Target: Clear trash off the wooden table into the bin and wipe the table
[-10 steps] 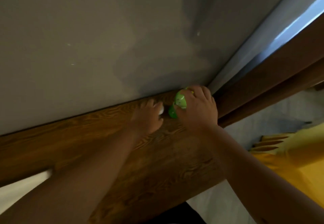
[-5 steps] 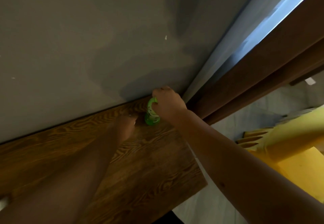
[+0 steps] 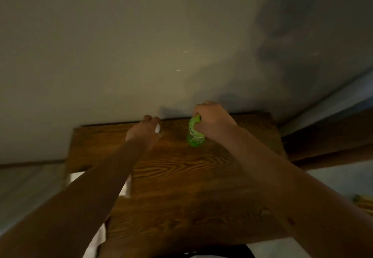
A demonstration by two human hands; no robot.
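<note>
The right hand [image 3: 214,121] has its fingers clamped on the top of a green bottle [image 3: 195,137] standing near the worktop's [image 3: 181,187] far edge. Just left of it, the left hand's [image 3: 146,131] fingers are curled around a small white item [image 3: 157,128]; what it is, or what the bottle holds, cannot be told.

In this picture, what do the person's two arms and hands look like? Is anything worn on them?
Both forearms are bare up to the picture's edge: no sleeves, watch, bracelet or gloves show. The left hand and the right hand carry no visible rings, though the picture is dim and blurred. A small dark spot marks the right forearm near the lower edge.
</note>
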